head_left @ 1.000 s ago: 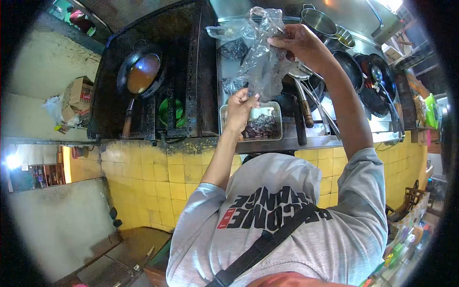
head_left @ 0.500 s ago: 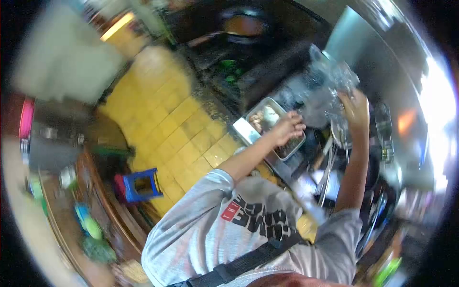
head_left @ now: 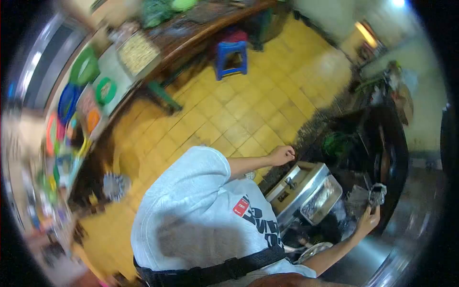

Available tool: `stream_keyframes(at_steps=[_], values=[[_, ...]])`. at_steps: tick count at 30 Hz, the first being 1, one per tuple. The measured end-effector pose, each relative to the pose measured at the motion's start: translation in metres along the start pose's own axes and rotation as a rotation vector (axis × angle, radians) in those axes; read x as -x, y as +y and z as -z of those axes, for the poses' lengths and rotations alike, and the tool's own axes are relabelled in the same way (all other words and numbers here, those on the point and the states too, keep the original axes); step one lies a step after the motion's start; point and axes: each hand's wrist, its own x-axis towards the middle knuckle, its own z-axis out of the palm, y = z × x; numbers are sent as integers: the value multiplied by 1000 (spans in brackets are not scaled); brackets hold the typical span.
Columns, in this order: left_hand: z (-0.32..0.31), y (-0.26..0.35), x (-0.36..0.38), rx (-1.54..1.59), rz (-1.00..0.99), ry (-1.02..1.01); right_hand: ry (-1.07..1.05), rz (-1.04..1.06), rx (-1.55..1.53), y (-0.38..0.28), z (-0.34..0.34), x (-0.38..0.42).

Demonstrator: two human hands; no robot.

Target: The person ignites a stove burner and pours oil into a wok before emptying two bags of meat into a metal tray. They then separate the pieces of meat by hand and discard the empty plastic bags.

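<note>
My left hand [head_left: 282,155] is held out over the floor beside the counter edge, its fingers curled in and nothing visible in them. On the other side, my right hand [head_left: 368,221] pinches a crumpled clear plastic bag [head_left: 377,193] above the dark worktop. Between the hands, nearer the left, stands a boxy metal appliance [head_left: 299,184] with a knob on its front. Against it rests a rectangular metal tray [head_left: 321,201] whose shiny contents I cannot make out. More clear plastic [head_left: 348,213] lies between the tray and my right hand.
A round metal dish [head_left: 315,251] is close to my right forearm. Green leaves [head_left: 337,143] show in the dark recess ahead. A blue stool [head_left: 232,58] stands on the yellow tiled floor [head_left: 234,115]. The wooden table [head_left: 177,52] bears vegetables, baskets and a tray of pale pieces [head_left: 137,53].
The view has swung left, bringing the table and stool up into sight. My left hand has moved from over the tray to beside the counter edge. My right hand still holds the plastic bag.
</note>
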Motion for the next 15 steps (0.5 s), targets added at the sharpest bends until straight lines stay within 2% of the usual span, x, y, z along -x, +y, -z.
stream_keyframes(at_steps=[2,4,6,7,8,9,10,12,14,15], values=[[64,-65,23,14,5,262,1,144,-160,-47,-22,-9],[136,-83,77,12,143,502,-91,279,-182,-116,-41,-12],[199,-129,137,-7,163,736,-168,418,-282,-190,-73,-9],[212,-108,162,-50,242,857,-294,455,-491,-187,-95,-43],[184,-108,156,-42,305,941,-404,483,-637,-158,-122,-81],[198,-116,184,-22,306,1056,-452,597,-620,-192,-145,-91],[217,-124,209,-16,288,1187,-540,719,-743,-217,-189,-110],[242,-166,269,-103,388,1402,-953,252,-1154,-304,-241,-102],[256,-171,330,-193,719,1593,-751,1238,-655,-419,-229,-79],[265,-169,386,-95,776,1712,-1081,923,-981,-454,-252,-51]])
